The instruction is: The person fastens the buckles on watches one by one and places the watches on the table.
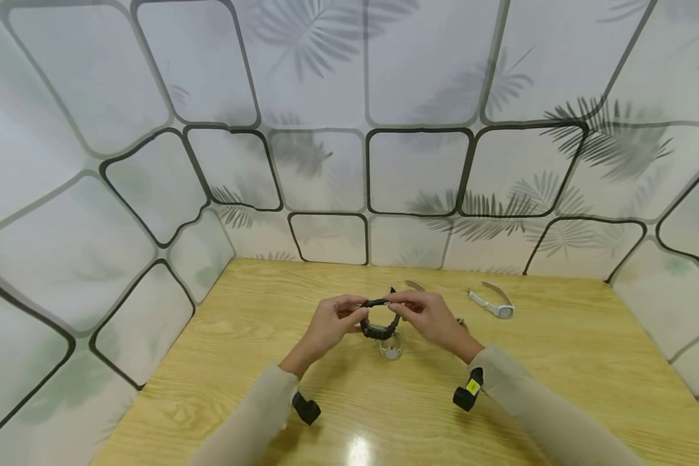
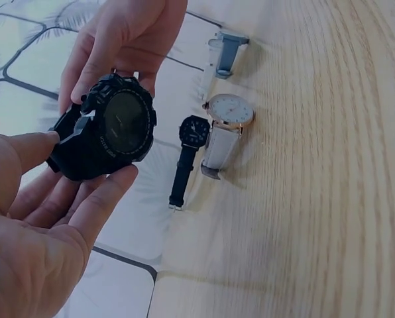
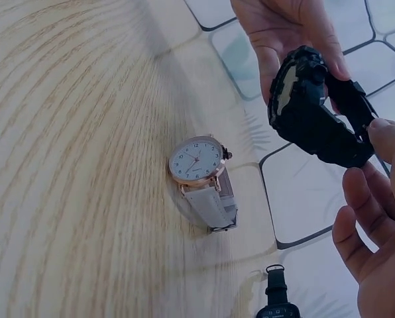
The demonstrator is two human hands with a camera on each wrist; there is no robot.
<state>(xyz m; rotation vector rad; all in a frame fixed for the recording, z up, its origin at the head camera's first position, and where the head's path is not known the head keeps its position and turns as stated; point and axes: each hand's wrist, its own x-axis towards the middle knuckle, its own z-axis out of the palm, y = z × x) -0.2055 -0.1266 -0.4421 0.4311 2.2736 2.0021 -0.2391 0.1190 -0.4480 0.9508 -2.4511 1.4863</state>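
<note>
Both hands hold a black sports wristwatch (image 1: 377, 332) above the table, its strap bent into a loop. My left hand (image 1: 325, 325) pinches the strap on one side; in the left wrist view its thumb and fingertips touch the strap and case (image 2: 124, 122). The right hand (image 1: 430, 317) pinches the strap's other side with thumb and fingers. In the right wrist view the strap (image 3: 346, 146) lies between the fingertips. Just beneath stands a rose-gold watch (image 3: 196, 159) with a white dial and pale strap.
A small black watch (image 2: 194, 132) lies beside the rose-gold one. A white-strapped watch (image 1: 501, 310) lies farther right on the wooden table (image 1: 239, 336). A patterned wall covering (image 1: 326, 239) borders the table's back and sides. A black device (image 1: 466, 391) is on the right wrist.
</note>
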